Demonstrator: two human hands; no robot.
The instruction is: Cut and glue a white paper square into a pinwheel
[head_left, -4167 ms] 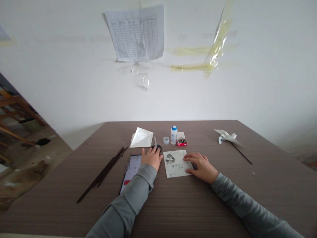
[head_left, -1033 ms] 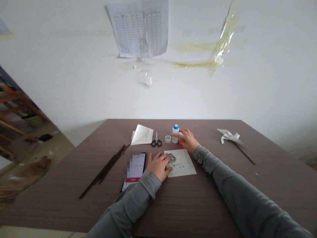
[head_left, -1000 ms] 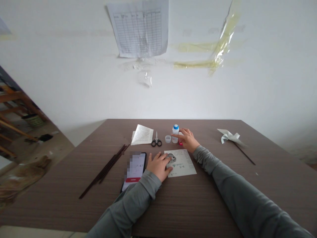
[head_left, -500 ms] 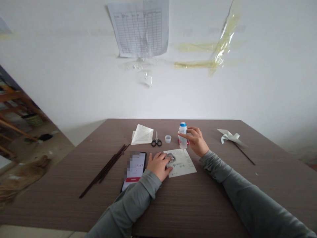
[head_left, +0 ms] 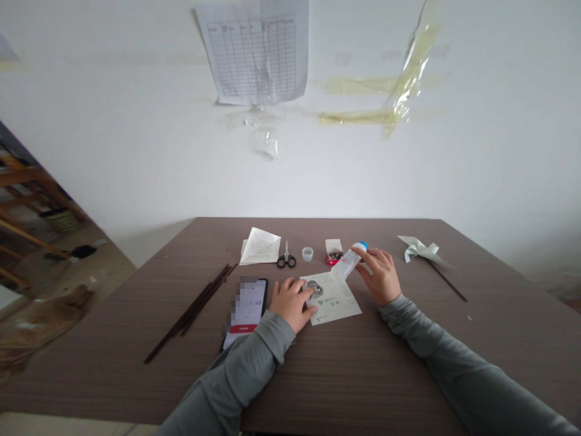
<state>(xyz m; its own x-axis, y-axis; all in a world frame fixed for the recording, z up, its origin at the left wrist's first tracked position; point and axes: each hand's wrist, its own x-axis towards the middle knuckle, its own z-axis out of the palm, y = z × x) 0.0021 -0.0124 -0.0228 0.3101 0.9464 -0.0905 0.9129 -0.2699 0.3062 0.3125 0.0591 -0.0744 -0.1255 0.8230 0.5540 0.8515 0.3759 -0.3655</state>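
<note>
My left hand (head_left: pixel 293 303) lies flat with spread fingers on the left part of a printed sheet of paper (head_left: pixel 338 309). In my right hand (head_left: pixel 380 275) is a clear bottle with a blue top (head_left: pixel 348 264), gripped between thumb and fingers. The bottle tilts, its blue top up to the right and its other end down at the paper's far edge; I cannot tell whether it touches. Just behind the bottle stands a small red and white box (head_left: pixel 333 251) with small metal pieces inside. A small translucent cap (head_left: pixel 307 254) rests left of the box.
Black-handled scissors (head_left: pixel 286 257) lie beside folded papers (head_left: pixel 261 247) at the back. A phone (head_left: pixel 247 312) is left of my left hand, with several dark sticks (head_left: pixel 195 309) farther left. A paper pinwheel (head_left: pixel 422 249) on a stick lies at right. The wall (head_left: pixel 290 188) borders the table's back.
My right hand has moved right and slightly nearer, tipping the bottle from upright to slanted over the paper's edge. The red and white box behind it now shows. My left hand stays put.
</note>
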